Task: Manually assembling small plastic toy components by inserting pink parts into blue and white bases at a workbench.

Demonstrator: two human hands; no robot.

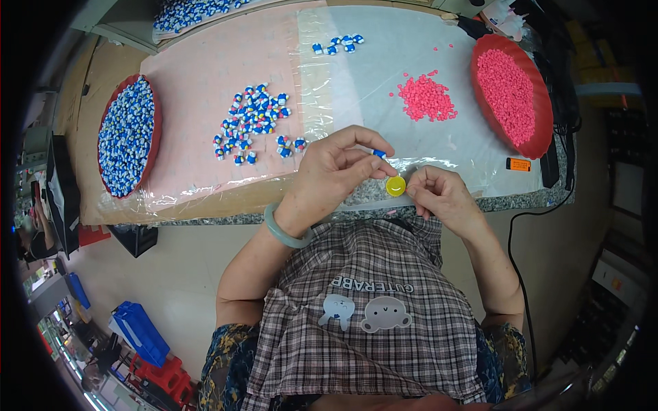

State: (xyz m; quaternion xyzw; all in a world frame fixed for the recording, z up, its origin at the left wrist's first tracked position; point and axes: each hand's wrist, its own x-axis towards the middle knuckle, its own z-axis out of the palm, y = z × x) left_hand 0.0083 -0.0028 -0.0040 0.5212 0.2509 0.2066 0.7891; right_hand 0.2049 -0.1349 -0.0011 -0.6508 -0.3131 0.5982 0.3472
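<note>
Yellow round disc (395, 185) meets right grip (444, 195); left grip (337, 166) pinches blue piece (378, 153).

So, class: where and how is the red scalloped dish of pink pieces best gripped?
Likely pinch the left rim of the red scalloped dish, approached from the left: that raised edge faces the right hand, while black objects crowd the other side.
</note>
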